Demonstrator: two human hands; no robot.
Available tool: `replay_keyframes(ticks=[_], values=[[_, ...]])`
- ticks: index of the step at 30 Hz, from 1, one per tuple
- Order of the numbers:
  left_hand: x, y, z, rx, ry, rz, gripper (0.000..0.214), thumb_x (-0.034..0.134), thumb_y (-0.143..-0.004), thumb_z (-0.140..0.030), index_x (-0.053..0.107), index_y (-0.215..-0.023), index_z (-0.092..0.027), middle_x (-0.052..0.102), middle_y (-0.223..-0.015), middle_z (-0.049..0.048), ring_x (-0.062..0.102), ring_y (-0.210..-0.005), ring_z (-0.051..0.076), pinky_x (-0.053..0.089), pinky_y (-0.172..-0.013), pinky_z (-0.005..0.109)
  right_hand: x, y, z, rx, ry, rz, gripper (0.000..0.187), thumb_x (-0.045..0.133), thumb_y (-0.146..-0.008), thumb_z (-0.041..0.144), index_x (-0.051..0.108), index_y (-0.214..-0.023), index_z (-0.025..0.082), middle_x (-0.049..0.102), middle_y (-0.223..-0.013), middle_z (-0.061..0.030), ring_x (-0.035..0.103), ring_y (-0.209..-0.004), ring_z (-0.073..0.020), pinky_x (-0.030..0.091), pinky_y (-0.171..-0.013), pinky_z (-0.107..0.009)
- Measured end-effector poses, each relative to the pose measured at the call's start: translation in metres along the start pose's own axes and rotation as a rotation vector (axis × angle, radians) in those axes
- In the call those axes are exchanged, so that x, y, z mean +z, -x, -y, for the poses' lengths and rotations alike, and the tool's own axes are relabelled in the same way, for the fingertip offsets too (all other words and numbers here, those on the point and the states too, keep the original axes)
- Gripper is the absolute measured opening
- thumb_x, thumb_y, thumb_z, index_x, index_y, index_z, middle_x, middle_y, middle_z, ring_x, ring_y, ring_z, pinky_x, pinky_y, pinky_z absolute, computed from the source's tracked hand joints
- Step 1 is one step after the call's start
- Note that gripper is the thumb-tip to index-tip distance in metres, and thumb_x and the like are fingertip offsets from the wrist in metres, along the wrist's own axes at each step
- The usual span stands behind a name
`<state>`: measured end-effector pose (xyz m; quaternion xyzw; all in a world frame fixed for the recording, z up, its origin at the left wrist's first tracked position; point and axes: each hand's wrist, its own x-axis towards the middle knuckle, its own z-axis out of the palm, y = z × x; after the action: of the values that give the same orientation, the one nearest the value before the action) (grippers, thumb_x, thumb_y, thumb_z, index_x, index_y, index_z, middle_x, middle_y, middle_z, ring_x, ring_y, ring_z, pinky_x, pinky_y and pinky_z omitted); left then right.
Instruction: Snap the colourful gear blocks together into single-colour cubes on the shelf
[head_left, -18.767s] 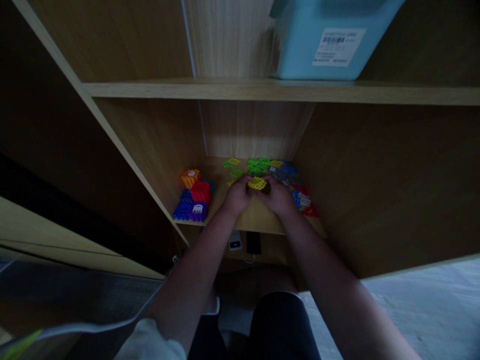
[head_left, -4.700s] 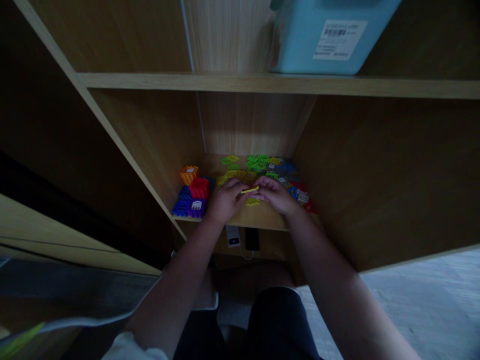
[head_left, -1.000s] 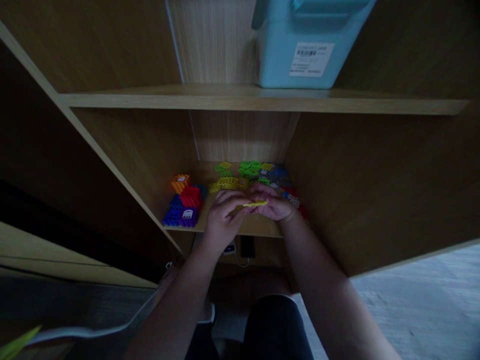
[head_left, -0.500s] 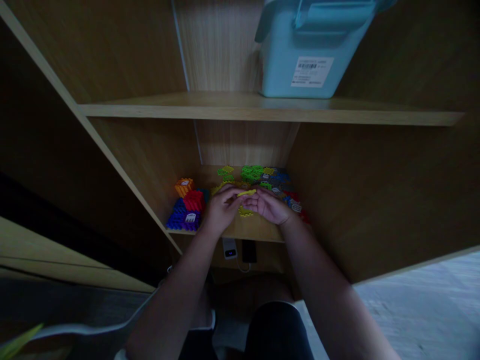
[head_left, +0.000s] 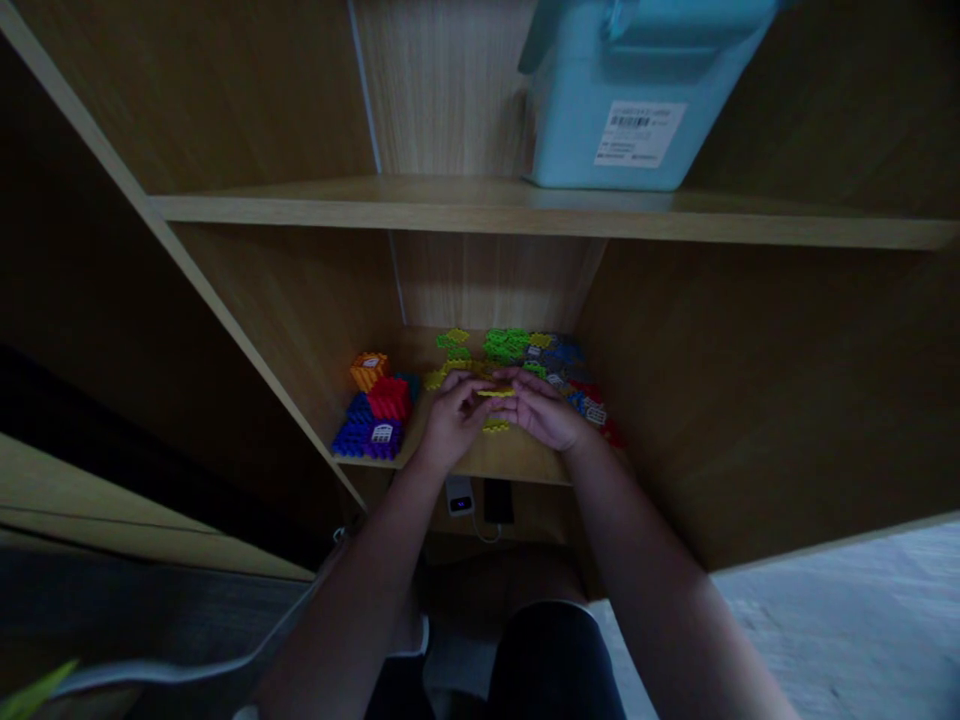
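Multicoloured plastic blocks (head_left: 389,398) built, flat green pieces (head_left: 507,344) unbuilt; left hand (head_left: 452,418) and right hand (head_left: 545,414) fingers pinch a flat yellow piece (head_left: 496,393).

Dim, cool light; soft detail

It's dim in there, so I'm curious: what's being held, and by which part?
A thin yellow piece, by opposite edges: left hand at one, right hand at the other.

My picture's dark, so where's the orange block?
In the head view, the orange block sits left of the left hand, just up-left of the red block.
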<state>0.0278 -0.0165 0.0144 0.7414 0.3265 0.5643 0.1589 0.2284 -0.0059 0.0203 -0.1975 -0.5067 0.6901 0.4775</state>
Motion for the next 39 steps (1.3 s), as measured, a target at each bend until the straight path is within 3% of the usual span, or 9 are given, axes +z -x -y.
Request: replay_keyframes(ticks=[6,25,39], values=[[-0.0009,0.0029,0.0001,0.010,0.036,-0.030,0.010,0.076,-0.098,-0.016,0.078,-0.106,-0.023,0.063,-0.104,0.0029,0.063,-0.083,0.013,0.054,-0.070,0.024,-0.0007,0.0004,-0.0007,0.037,0.005,0.022,0.046,0.076,-0.099,0.058,0.070,-0.133,0.028,0.084,-0.111,-0.0081,0.081,-0.108,-0.0251,0.064,-0.104,-0.048],[-0.0013,0.0035,0.0047,0.074,0.019,-0.030,0.019,0.074,-0.098,-0.013,0.081,-0.110,-0.026,0.066,-0.107,0.0045,0.067,-0.101,0.019,0.059,-0.086,0.032,0.0040,0.0003,0.0020,-0.052,-0.004,-0.051,0.034,0.087,-0.092,0.047,0.076,-0.117,0.028,0.081,-0.123,-0.0036,0.080,-0.114,-0.0233,0.062,-0.113,-0.047],[-0.0016,0.0015,0.0005,0.091,-0.001,-0.028,0.022,0.074,-0.097,-0.011,0.080,-0.111,-0.026,0.065,-0.106,0.0036,0.066,-0.099,0.018,0.058,-0.083,0.030,0.0024,0.0003,0.0021,-0.015,-0.010,-0.042,0.036,0.089,-0.090,0.048,0.076,-0.117,0.027,0.081,-0.122,-0.0030,0.081,-0.112,-0.0230,0.061,-0.114,-0.046]])
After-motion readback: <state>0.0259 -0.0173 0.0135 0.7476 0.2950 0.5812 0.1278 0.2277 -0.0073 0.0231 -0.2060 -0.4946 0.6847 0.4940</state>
